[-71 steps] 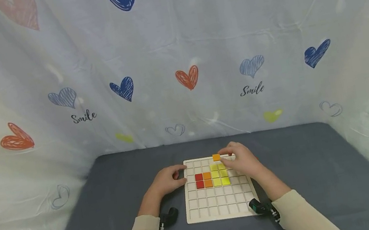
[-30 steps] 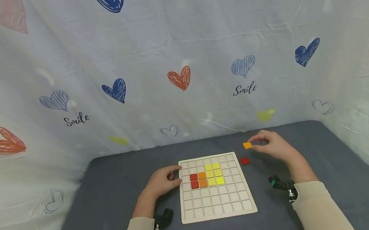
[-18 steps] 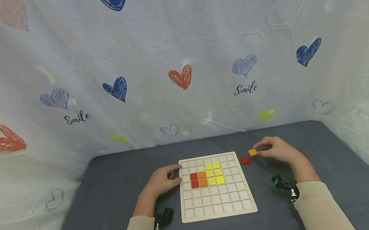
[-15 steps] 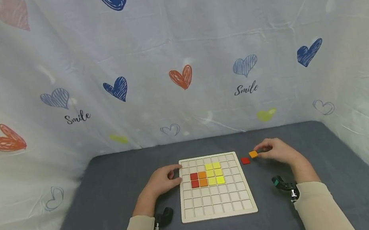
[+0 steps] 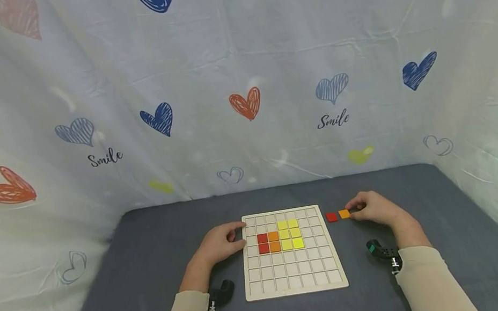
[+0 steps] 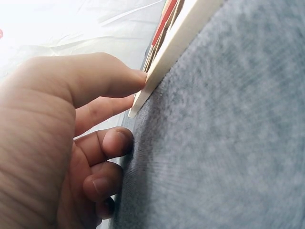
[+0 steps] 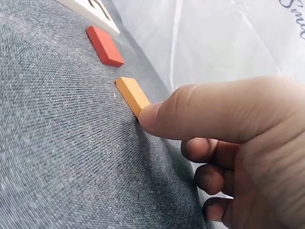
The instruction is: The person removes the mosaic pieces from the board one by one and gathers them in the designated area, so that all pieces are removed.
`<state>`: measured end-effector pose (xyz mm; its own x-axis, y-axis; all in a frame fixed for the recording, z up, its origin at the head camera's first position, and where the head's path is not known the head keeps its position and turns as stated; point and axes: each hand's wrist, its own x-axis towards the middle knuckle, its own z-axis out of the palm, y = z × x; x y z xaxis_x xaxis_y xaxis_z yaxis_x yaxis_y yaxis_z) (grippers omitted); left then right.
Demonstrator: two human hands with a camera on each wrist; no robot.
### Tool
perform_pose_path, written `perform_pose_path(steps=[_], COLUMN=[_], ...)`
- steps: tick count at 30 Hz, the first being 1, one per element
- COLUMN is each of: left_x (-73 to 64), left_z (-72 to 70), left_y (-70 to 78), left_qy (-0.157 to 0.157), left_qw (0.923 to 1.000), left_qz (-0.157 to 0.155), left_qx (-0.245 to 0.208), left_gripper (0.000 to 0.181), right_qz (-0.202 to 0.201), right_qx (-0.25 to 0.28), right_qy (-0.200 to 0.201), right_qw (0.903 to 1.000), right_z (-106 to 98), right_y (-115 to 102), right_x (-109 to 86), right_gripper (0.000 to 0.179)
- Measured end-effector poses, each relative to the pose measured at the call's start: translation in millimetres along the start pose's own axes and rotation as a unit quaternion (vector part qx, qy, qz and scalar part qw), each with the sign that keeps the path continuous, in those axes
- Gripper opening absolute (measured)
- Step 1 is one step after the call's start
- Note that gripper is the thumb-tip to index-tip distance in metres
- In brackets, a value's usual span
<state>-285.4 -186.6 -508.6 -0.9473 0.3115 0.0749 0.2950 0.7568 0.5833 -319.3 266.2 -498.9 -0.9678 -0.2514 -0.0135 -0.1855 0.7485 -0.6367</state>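
A square wooden grid board [image 5: 296, 283] lies on the dark cloth, with several yellow tiles [image 5: 284, 234], two orange and two red tiles [image 5: 263, 244] in its cells. My left hand [image 5: 216, 245] is at the board's left side, thumb and index fingertips touching its edge; the other fingers hang loosely below. To the right of the board, my right hand [image 5: 375, 209] pinches an orange tile [image 7: 132, 93] by its near end, flat at the cloth. A loose red tile [image 5: 331, 217] lies between that orange tile and the board's edge.
The dark grey cloth [image 5: 167, 223] covers the table. Behind it and at both sides hangs a pale curtain [image 5: 279, 36] printed with hearts and words. A black wrist camera [image 5: 381, 250] is strapped to each forearm.
My right hand has carried the orange tile from above the board to the right, then down beside the loose red tile, which the hand's move uncovered. My left hand stays at the board.
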Motion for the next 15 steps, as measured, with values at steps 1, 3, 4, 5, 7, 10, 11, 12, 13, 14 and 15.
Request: perform_pose_path(steps=[1, 3, 4, 5, 7, 10, 11, 12, 13, 14, 15], left_x=[0.2, 0.4, 0.4, 0.4, 0.6, 0.7, 0.7, 0.8, 0.7, 0.7, 0.8], left_z=[-0.3, -0.5, -0.7, -0.8, -1.0, -0.6, -0.5, -0.4, -0.1, 0.1, -0.1], left_y=[0.2, 0.4, 0.5, 0.6, 0.9, 0.4, 0.3, 0.3, -0.1, -0.4, -0.1], left_qy=[-0.001, -0.001, -0.002, -0.002, -0.003, -0.005, -0.006, -0.006, -0.006, -0.005, -0.005], left_qw=[1.0000, 1.0000, 1.0000, 1.0000, 1.0000, 1.0000, 1.0000, 0.9999, 1.0000, 1.0000, 1.0000], left_qz=[0.000, 0.001, 0.001, 0.000, -0.003, -0.005, -0.006, -0.006, -0.006, -0.006, -0.006], left_qx=[-0.001, -0.002, -0.003, -0.003, -0.004, -0.005, -0.005, -0.005, -0.004, -0.004, -0.003], left_gripper=[0.045, 0.045, 0.045, 0.045, 0.045, 0.046, 0.046, 0.046, 0.046, 0.046, 0.046], right_qz=[0.001, 0.002, 0.004, 0.005, 0.007, 0.004, 0.000, -0.002, -0.006, -0.011, -0.018], right_qx=[0.000, 0.000, 0.000, 0.000, 0.001, 0.009, 0.011, 0.016, 0.020, 0.026, 0.032], right_qy=[0.000, 0.001, 0.001, 0.001, 0.003, 0.007, 0.010, 0.014, 0.019, 0.022, 0.025], right_qw=[1.0000, 1.0000, 1.0000, 1.0000, 1.0000, 0.9999, 0.9999, 0.9998, 0.9996, 0.9994, 0.9990], right_z=[0.2, -0.3, -0.5, -0.7, -1.9, -5.6, -7.2, -8.8, -10.4, -12.3, -13.7], right_y=[-0.2, -0.5, -0.5, -0.4, -0.4, -1.5, -2.1, -3.2, -4.4, -6.0, -7.7], right_x=[0.1, 0.3, 0.5, 0.6, 0.4, -1.2, -1.7, -2.1, -2.3, -2.6, -2.5], right_gripper=[0.029, 0.030, 0.030, 0.031, 0.032, 0.034, 0.035, 0.035, 0.036, 0.037, 0.038])
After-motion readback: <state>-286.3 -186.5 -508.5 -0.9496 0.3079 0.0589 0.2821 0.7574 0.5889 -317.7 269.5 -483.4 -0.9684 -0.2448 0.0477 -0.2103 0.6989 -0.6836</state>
